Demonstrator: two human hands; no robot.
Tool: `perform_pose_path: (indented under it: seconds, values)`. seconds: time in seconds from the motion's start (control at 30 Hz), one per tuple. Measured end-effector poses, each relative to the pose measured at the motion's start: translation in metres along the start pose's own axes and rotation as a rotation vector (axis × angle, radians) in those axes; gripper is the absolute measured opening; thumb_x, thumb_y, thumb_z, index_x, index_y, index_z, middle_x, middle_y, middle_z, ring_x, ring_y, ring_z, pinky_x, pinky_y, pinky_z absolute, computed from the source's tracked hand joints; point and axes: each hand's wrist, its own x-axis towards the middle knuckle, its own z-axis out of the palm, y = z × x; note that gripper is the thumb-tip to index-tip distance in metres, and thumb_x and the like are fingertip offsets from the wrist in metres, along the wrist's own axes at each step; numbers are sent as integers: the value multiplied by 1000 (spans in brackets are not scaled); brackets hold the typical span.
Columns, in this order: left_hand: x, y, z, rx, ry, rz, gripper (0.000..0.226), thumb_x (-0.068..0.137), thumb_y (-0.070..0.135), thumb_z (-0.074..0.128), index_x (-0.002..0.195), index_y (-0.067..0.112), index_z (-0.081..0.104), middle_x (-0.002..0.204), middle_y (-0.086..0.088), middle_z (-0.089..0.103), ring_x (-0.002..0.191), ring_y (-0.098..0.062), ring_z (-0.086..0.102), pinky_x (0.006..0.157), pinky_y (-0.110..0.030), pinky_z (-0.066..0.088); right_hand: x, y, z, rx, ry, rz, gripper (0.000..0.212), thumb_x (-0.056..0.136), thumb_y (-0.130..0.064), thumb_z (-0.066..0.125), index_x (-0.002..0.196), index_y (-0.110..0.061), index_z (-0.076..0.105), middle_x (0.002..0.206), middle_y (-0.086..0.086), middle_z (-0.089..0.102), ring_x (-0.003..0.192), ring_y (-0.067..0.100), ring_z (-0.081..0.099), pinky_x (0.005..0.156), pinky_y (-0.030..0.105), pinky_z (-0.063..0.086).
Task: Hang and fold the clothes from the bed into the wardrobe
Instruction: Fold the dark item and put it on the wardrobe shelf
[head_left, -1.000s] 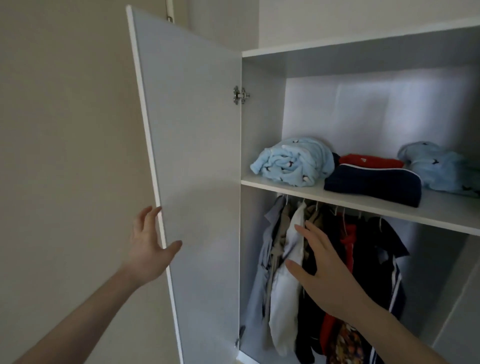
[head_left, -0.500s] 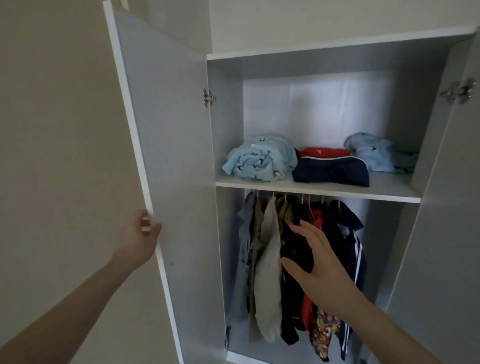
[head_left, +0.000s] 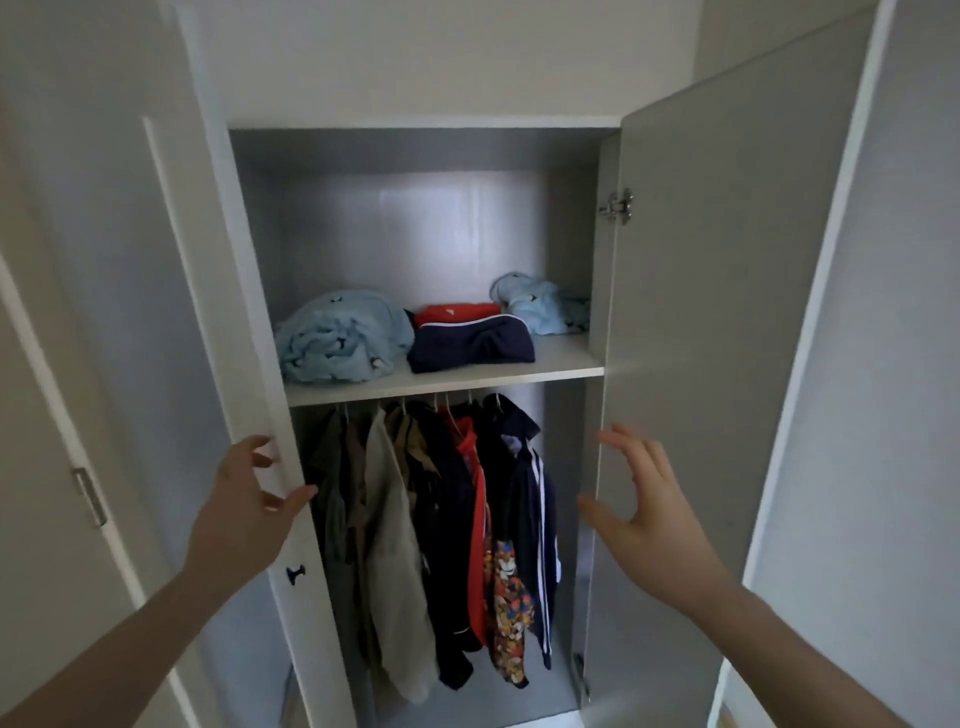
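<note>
The wardrobe shelf (head_left: 561, 364) carries a rolled light blue garment (head_left: 337, 338), a folded navy one (head_left: 470, 345) with a red one (head_left: 457, 313) behind it, and a second light blue bundle (head_left: 540, 304). Below hang several garments (head_left: 441, 519) on hangers. My left hand (head_left: 244, 504) holds the edge of the left door (head_left: 208, 312), thumb on the inner side. My right hand (head_left: 639, 499) is open with spread fingers at the edge of the right door (head_left: 701, 364); contact is unclear.
A small dark knob (head_left: 296, 574) sits on the left door below my hand. Another panel with a metal handle (head_left: 88, 496) stands at far left. A hinge (head_left: 618, 205) shows on the right door. A white wall panel (head_left: 883, 415) lies at right.
The left door has swung inward with my left hand on its edge. My right hand has moved away from the hanging clothes to the right door. The view has shifted right.
</note>
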Motion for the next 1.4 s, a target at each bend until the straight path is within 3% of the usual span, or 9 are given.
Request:
perform_pose_path:
  seconds: [0.13, 0.3, 0.53, 0.67, 0.77, 0.87, 1.07, 1.17, 1.4]
  values:
    - [16, 20, 36, 58, -18, 98, 80, 79, 30, 86, 140, 18, 35, 124, -4, 49, 72, -21, 66, 61, -43, 57, 2, 17, -46, -75, 219, 29, 69, 88, -18, 75, 146, -39, 42, 152, -22, 30, 143, -1, 31, 114, 21, 25]
    - [40, 39, 66, 117, -135, 87, 86, 84, 27, 81, 150, 16, 28, 136, -13, 49, 89, -35, 67, 75, -52, 56, 17, 42, -88, -172, 380, 115, 85, 87, -16, 74, 156, -34, 28, 163, -13, 16, 151, 10, 16, 113, 24, 21]
    - [67, 50, 85, 178, -281, 110, 83, 93, 31, 71, 158, 20, 21, 153, -13, 34, 105, -34, 65, 88, -50, 55, 45, 83, -108, -125, 313, 348, 103, 92, -23, 70, 163, -24, -4, 170, -3, 8, 155, 19, 11, 121, 31, 17]
    - [72, 52, 85, 228, -314, 158, 86, 94, 32, 70, 161, 19, 18, 165, -7, 18, 126, -32, 56, 101, -47, 50, 60, 98, -107, -95, 403, 394, 80, 86, -19, 71, 151, -12, 25, 149, 8, 37, 137, 30, 39, 114, 45, 38]
    - [73, 51, 83, 265, -323, 163, 88, 94, 35, 70, 162, 23, 15, 169, -2, 9, 128, -28, 56, 105, -46, 45, 66, 102, -104, -95, 466, 394, 49, 87, -18, 67, 130, -13, 44, 122, 1, 42, 110, 28, 53, 91, 37, 45]
    - [75, 50, 84, 284, -341, 167, 89, 93, 37, 70, 162, 25, 14, 170, 1, 4, 128, -26, 56, 105, -44, 44, 63, 100, -93, -51, 504, 319, 42, 91, -13, 63, 130, -17, 49, 120, -2, 45, 101, 20, 55, 89, 37, 48]
    - [78, 60, 92, 318, -344, 167, 92, 92, 39, 70, 162, 28, 12, 170, 4, -1, 144, -32, 38, 111, -45, 40, 54, 89, -51, 59, 378, 164, 44, 102, -21, 55, 142, -35, 45, 133, -16, 48, 114, 4, 58, 90, 25, 54]
    - [79, 69, 92, 313, -341, 184, 91, 93, 38, 70, 162, 29, 12, 170, 6, -2, 147, -34, 32, 113, -46, 39, 59, 84, -26, 52, 256, 117, 55, 103, -23, 55, 153, -38, 36, 148, -18, 46, 127, 4, 53, 104, 28, 51]
    - [66, 85, 86, 274, -300, 195, 88, 92, 34, 70, 161, 32, 15, 170, 12, -2, 149, -31, 29, 114, -43, 37, 84, 70, 25, 34, -9, -36, 80, 104, -12, 48, 161, -45, 3, 165, -32, 9, 146, -16, 17, 115, 22, 31]
